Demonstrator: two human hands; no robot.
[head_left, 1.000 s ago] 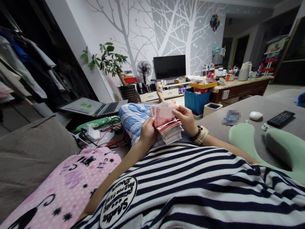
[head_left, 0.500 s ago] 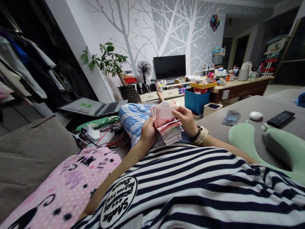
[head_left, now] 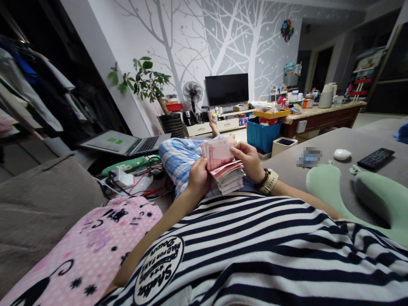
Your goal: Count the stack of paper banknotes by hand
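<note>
A thick stack of banknotes [head_left: 230, 180] is held above my lap, its lower part bent down toward my striped shirt [head_left: 248, 229]. My left hand [head_left: 199, 174] is closed around the stack's left side, thumb on top. Several reddish-pink banknotes [head_left: 219, 154] stand up from the stack, slightly fanned. At their right edge, my right hand [head_left: 247, 159] pinches the notes between thumb and fingertips. The far fingers of my left hand are hidden behind the money. A beige watch [head_left: 270, 181] and a dark bracelet are on my right wrist.
An open laptop [head_left: 121, 142] lies to the left, with tangled cables [head_left: 149, 182] beside it. A pink patterned blanket [head_left: 98, 242] is at my left elbow. On the sofa at right are a green neck pillow [head_left: 376, 199], a remote [head_left: 376, 158] and a white earbud-like case [head_left: 342, 154].
Almost nothing differs. Both hands keep their grip on the banknotes, and the raised notes have barely shifted.
</note>
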